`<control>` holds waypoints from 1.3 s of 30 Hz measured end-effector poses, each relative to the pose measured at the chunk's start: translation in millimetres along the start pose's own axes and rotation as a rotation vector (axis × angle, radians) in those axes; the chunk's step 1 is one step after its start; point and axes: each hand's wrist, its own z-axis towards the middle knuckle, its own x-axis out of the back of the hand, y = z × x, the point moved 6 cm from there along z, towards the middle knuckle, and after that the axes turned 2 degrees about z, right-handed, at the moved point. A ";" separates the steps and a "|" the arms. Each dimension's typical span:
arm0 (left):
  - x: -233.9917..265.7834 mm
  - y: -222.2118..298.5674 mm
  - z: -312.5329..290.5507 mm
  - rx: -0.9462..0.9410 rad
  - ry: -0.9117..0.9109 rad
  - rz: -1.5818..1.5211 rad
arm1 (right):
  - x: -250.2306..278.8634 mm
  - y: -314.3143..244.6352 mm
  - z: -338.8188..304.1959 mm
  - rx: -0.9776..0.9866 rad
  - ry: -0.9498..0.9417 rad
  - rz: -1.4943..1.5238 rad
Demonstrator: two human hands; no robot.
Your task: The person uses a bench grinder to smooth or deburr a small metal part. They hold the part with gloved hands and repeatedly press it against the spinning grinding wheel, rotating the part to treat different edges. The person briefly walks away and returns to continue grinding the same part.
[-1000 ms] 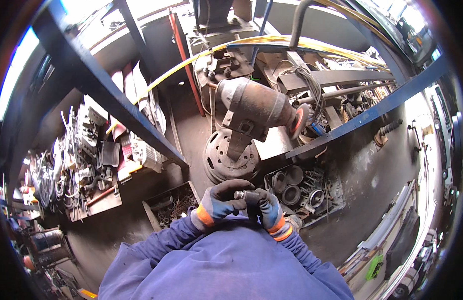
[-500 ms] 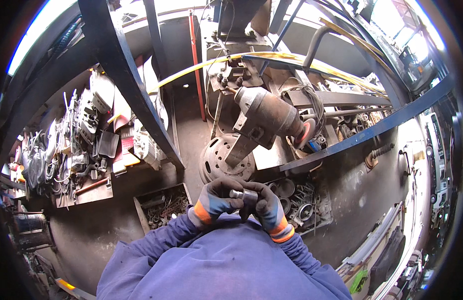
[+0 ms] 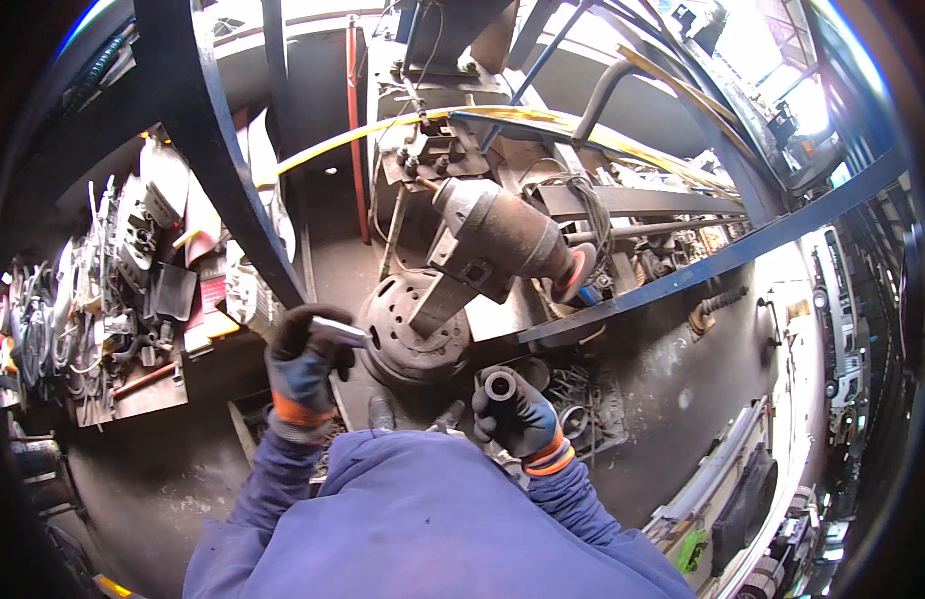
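My left hand [image 3: 305,364], in a dark work glove with an orange cuff, is closed round a smooth metal pin [image 3: 340,332] that points to the right. Held in my right hand [image 3: 527,424], gloved the same way, is a short hollow metal sleeve [image 3: 500,374] with its round bore facing up. Pin and sleeve are well apart. Ahead of both hands stands a bench grinder [image 3: 502,232] with a red-edged wheel [image 3: 579,272] on its right end. Its foot is a perforated steel wheel rim [image 3: 397,344].
Blue steel beams [image 3: 662,275] frame the grinder, and a yellow hose [image 3: 362,135] arches behind it. At left, a bench is heaped with cables and metal parts [image 3: 148,250]. A box of scrap metal [image 3: 607,409] lies right of my right hand. A red pole [image 3: 357,150] stands behind.
My hands have separated: the left moved left with the pin, the right stayed near the middle with the sleeve. Before, both were together around the metal piece. The view has shifted slightly.
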 end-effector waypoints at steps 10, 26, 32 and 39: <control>48.7 -75.6 -27.2 0.264 0.140 0.036 | 1.8 6.0 -8.1 0.033 -0.040 -0.013; -171.6 -177.8 -22.3 0.828 -0.555 0.192 | 134.9 -62.4 1.9 0.368 0.461 -0.423; -242.9 -239.1 -17.2 0.811 -0.471 -0.003 | 196.1 -95.9 19.5 0.438 0.567 -1.163; -269.9 -300.1 -6.1 0.789 -0.250 -0.006 | 249.4 -117.7 50.8 0.283 0.543 -1.416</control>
